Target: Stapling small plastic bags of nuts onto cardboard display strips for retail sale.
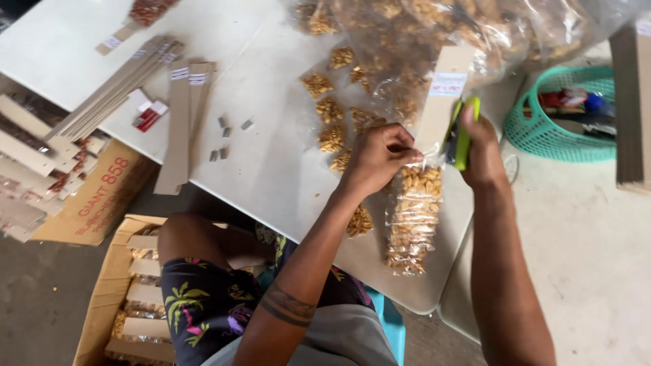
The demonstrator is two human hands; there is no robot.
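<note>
On the white table (271, 163), the left hand (376, 156) pinches the top of a clear bag of nuts (413, 217) under its tan card strip (444, 95) with a white label. The right hand (483, 152) grips a green stapler (464, 132) there. Spare card strips (180, 122) lie left; a teal basket (542, 132) sits right.

The bag of nuts (413, 217) is clear, glossy plastic film, crinkled and catching light, and the nuts inside look rough and dry. Its header card (444, 91) is matt brown cardboard, like the strips (178, 129) nearby. The stapler (464, 139) is smooth lime-green plastic (slightly shiny). The desk (271, 163) is a smooth, pale, matt surface. The basket (536, 129) is teal plastic mesh.
</note>
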